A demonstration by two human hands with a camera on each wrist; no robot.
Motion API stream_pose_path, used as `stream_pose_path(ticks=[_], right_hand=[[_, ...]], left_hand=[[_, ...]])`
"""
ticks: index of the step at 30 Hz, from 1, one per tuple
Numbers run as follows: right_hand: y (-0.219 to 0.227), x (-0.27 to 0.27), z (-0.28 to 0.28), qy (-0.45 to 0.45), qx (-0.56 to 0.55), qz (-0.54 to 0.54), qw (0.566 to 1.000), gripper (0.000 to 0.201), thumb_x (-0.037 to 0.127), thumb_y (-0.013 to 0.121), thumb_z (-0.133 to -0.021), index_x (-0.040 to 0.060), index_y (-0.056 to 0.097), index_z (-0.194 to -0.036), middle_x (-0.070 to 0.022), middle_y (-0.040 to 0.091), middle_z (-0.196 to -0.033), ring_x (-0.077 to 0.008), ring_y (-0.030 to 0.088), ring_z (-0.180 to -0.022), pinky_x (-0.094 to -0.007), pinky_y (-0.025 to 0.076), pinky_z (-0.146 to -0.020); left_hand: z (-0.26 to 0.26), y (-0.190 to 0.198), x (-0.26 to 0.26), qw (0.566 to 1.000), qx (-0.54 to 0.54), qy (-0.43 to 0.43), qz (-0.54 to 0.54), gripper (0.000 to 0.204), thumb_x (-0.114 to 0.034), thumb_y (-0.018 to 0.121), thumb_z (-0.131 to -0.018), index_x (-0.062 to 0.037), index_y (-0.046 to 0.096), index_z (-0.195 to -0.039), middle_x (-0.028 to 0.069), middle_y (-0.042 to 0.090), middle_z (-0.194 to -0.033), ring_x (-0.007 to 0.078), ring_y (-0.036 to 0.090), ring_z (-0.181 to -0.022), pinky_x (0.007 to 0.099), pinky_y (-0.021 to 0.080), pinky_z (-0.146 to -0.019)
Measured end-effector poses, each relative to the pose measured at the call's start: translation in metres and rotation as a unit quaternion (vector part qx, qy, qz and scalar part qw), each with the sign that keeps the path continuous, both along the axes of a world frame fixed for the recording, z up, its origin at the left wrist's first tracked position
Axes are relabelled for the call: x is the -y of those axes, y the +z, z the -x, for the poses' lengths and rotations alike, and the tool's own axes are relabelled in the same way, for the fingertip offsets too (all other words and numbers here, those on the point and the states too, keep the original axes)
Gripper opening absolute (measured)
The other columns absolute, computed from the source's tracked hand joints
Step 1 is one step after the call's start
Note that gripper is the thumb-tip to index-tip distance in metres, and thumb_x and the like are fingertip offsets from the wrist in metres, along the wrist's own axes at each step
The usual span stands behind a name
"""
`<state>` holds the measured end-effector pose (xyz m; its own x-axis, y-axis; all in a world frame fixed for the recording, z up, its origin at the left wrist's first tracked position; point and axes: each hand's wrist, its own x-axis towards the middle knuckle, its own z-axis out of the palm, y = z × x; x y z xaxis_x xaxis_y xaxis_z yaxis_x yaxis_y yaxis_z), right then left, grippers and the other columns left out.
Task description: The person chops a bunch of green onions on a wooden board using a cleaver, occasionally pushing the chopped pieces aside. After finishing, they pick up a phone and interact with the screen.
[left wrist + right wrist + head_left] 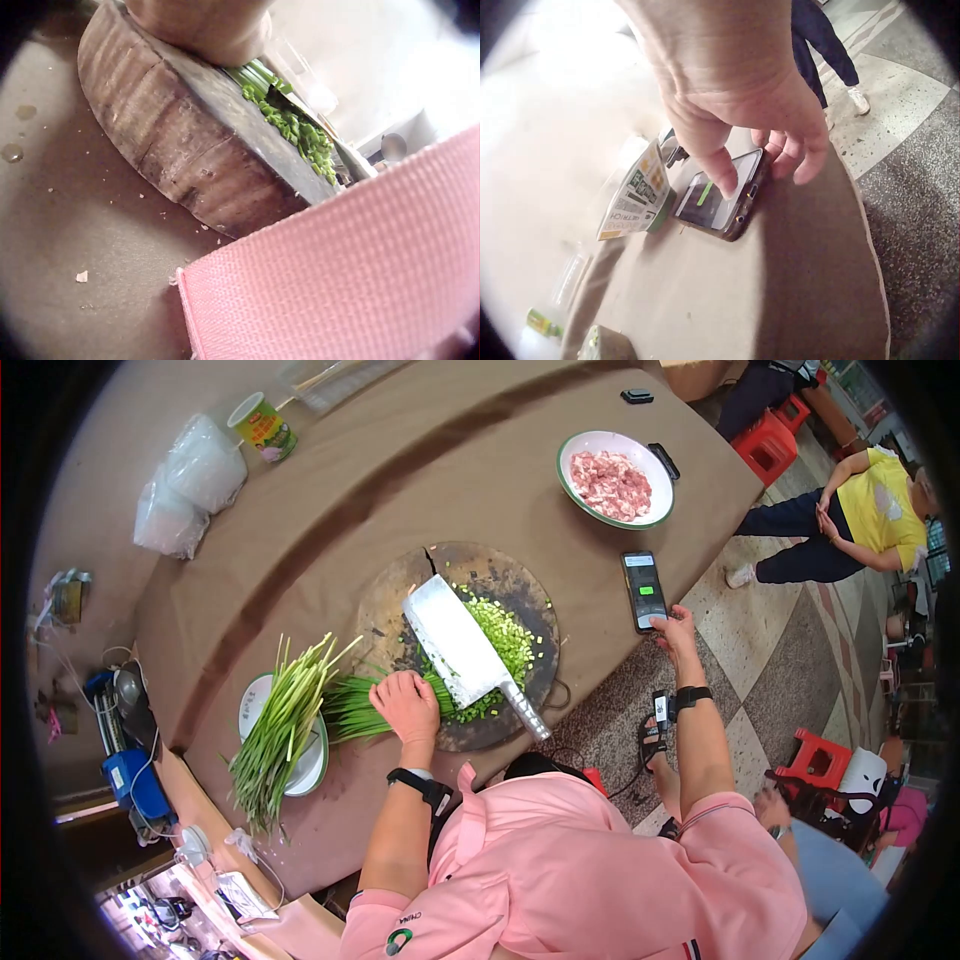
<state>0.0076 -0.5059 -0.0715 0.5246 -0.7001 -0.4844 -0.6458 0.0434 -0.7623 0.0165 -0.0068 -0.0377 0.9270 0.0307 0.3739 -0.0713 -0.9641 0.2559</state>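
My left hand (408, 705) lies over a bunch of garlic chives (355, 708), its fingers curled on the stalks at the edge of the round wooden chopping board (385, 600). A cleaver (455, 645) lies flat on the board, handle toward me, beside chopped chives (505, 635). My right hand (677, 632) is at a phone (643, 582) lying on the table. In the right wrist view, the thumb (724, 180) touches the lit screen while the other fingers (806, 161) hang loosely past the phone's edge. The board hides part of the left hand's work in the left wrist view.
More garlic chives (285, 735) lie across a bowl (318, 760) at left. A white bowl (570, 470) of chopped meat (612, 485) stands beyond the phone. A can (263, 428) and plastic-wrapped packs (190, 485) sit at the back left. A person (870, 510) stands off the table's right side.
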Motion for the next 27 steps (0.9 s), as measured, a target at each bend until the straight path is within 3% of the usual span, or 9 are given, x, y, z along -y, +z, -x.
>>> stream_pose_path(ticks=[5,14,17,21,23,27], right_hand=[[-0.001,0.002,-0.002,-0.006,-0.007,0.003,1.0,0.078,0.007,0.079,-0.072,0.012,0.036,-0.138,-0.01,0.064,-0.116,-0.0173,0.061,-0.089,-0.0326,0.047,-0.063],[0.001,0.002,-0.003,0.003,-0.022,0.002,1.0,0.079,0.01,0.079,-0.071,0.0142,0.036,-0.137,-0.0038,0.064,-0.099,-0.0142,0.059,-0.079,-0.0323,0.044,-0.061],[0.004,-0.001,-0.002,-0.025,-0.005,-0.017,1.0,0.077,0.007,0.081,-0.068,0.0097,0.041,-0.133,-0.0097,0.061,-0.109,-0.0185,0.058,-0.082,-0.0347,0.045,-0.061],[0.001,-0.001,-0.002,-0.029,-0.011,0.002,1.0,0.08,0.007,0.081,-0.067,0.0097,0.039,-0.136,-0.0099,0.06,-0.109,-0.0196,0.058,-0.083,-0.0363,0.044,-0.061],[0.002,-0.002,0.0,-0.021,-0.015,-0.002,1.0,0.082,0.012,0.08,-0.071,0.0141,0.035,-0.139,-0.0093,0.063,-0.112,-0.0213,0.059,-0.096,-0.0434,0.04,-0.072],[-0.007,0.001,0.001,-0.022,-0.009,-0.005,1.0,0.084,0.013,0.081,-0.07,0.0145,0.035,-0.14,-0.0093,0.061,-0.115,-0.0223,0.059,-0.098,-0.0435,0.039,-0.073]], left_hand=[[0.0,0.003,0.001,1.0,-0.002,-0.001,0.0,0.007,-0.017,0.055,-0.087,-0.0099,0.057,-0.087,0.0088,0.058,-0.091,0.0287,0.053,-0.097,0.0469,0.034,-0.1],[0.001,0.007,0.002,1.0,-0.008,0.001,0.004,0.007,-0.017,0.055,-0.087,-0.0099,0.057,-0.087,0.0089,0.058,-0.091,0.0287,0.053,-0.096,0.0468,0.034,-0.1],[0.0,0.006,0.002,1.0,-0.005,0.001,0.005,0.007,-0.017,0.055,-0.087,-0.0099,0.057,-0.087,0.009,0.058,-0.091,0.0288,0.052,-0.096,0.0469,0.034,-0.1],[0.0,0.004,0.001,1.0,-0.007,0.006,0.001,0.008,-0.019,0.058,-0.085,-0.011,0.058,-0.087,0.0065,0.058,-0.093,0.0271,0.052,-0.098,0.0499,0.034,-0.102],[0.0,0.004,0.002,1.0,-0.007,0.006,0.001,0.008,-0.019,0.058,-0.085,-0.0109,0.058,-0.087,0.0065,0.058,-0.093,0.0271,0.052,-0.098,0.05,0.034,-0.102],[0.001,0.006,0.003,1.0,-0.009,0.007,0.003,0.008,-0.019,0.058,-0.085,-0.0105,0.058,-0.087,0.0063,0.058,-0.093,0.0268,0.053,-0.098,0.0503,0.034,-0.102]])
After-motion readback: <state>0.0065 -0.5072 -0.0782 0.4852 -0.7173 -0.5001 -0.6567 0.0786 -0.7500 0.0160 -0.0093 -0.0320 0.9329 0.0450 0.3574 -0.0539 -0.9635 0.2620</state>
